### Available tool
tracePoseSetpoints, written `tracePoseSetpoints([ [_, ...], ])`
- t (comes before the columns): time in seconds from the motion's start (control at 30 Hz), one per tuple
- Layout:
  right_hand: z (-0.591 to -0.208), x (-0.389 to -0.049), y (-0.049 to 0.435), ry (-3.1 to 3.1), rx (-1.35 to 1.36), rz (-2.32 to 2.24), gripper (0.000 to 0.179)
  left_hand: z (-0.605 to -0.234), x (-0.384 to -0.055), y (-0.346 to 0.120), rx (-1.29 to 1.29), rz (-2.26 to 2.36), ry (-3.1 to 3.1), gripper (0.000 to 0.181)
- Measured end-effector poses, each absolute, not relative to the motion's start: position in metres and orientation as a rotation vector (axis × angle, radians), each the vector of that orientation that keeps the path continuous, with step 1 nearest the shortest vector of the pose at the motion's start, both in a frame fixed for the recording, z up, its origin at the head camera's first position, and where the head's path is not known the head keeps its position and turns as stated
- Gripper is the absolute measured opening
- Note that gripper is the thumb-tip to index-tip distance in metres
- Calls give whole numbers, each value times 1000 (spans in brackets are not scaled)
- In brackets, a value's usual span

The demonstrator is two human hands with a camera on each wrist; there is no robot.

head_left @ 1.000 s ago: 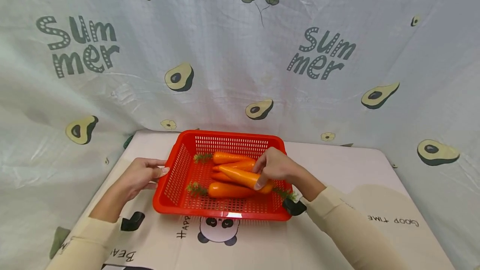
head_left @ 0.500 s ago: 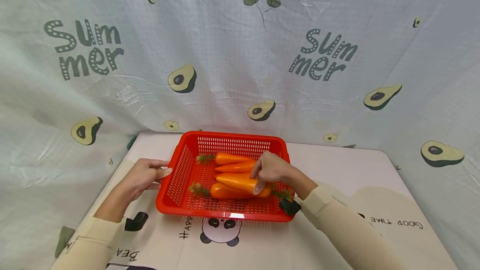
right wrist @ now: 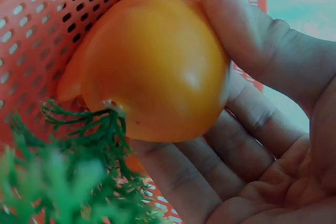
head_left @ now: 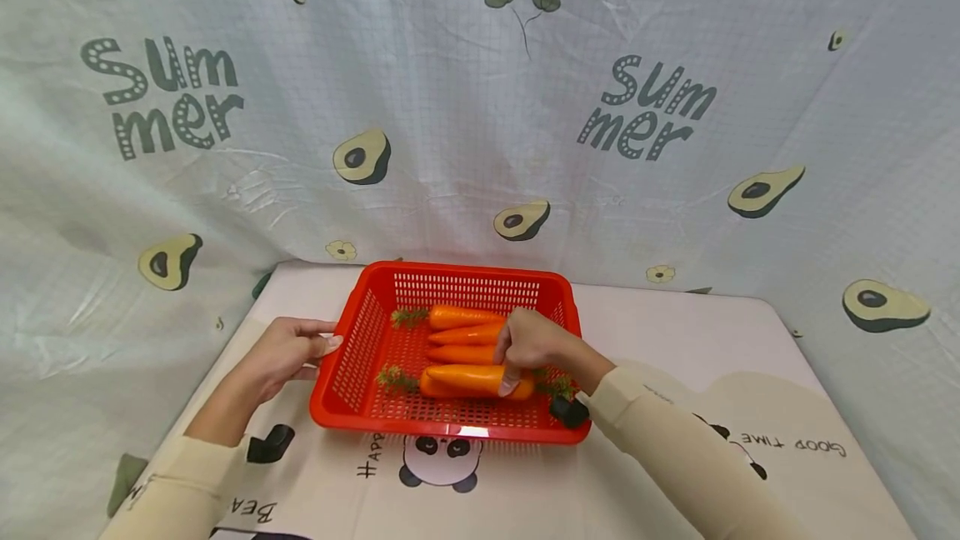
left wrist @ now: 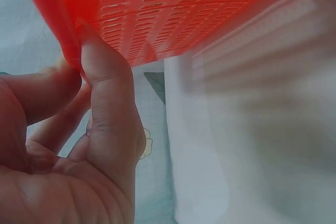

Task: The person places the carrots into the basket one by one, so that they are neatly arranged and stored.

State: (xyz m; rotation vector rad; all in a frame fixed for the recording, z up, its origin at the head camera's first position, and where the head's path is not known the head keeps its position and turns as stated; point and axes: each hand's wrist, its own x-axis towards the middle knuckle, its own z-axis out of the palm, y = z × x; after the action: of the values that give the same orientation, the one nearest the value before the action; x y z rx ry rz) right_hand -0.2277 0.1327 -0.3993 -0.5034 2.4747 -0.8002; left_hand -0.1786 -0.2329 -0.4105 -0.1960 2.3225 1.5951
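Note:
A red plastic basket (head_left: 450, 430) with slotted walls holds several orange carrots. At its left end my left hand (head_left: 281, 357) pinches the rim between thumb and fingers; the left wrist view shows the thumb against the basket wall (left wrist: 157, 19). My right hand (head_left: 536, 344) reaches inside and grips one carrot (head_left: 465, 376) near its thick end, thumb on the near side. This carrot lies along the top of the front carrot (head_left: 433, 387), largely covering it. In the right wrist view, fingers curl beneath its rounded end (right wrist: 157, 66), beside frilly green leaves (right wrist: 79, 177).
Behind the held carrot, further carrots (head_left: 461, 335) lie side by side, with leafy tops (head_left: 408, 317) at the left. The basket stands on a white printed tablecloth (head_left: 660, 473). A pale curtain (head_left: 450, 107) with avocado prints hangs right behind it.
My right hand has moved left and toward the near side with the carrot, which has swung from slanting to nearly level over the front carrot. My left hand stays at the rim.

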Motion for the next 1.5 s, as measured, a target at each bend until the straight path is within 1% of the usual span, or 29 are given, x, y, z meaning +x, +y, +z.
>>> tracePoseSetpoints([
  [0.17, -403, -228, 130, 2482, -564, -755, 23, -412, -178, -233, -203, 1595, 2337, 49],
  [0.37, -411, -222, 131, 2471, -489, -720, 21, -418, -175, -229, -209, 1599, 2318, 48],
  [0.73, -415, -224, 123, 2486, -499, -684, 19, -414, -177, -232, -214, 1578, 2340, 49],
  [1.0, -413, -226, 121, 2510, -518, -683, 26, -411, -179, -233, -233, 1569, 2355, 49],
  [1.5, -419, -223, 117, 2502, -599, -634, 28, -411, -177, -232, -214, 1590, 2350, 49],
])
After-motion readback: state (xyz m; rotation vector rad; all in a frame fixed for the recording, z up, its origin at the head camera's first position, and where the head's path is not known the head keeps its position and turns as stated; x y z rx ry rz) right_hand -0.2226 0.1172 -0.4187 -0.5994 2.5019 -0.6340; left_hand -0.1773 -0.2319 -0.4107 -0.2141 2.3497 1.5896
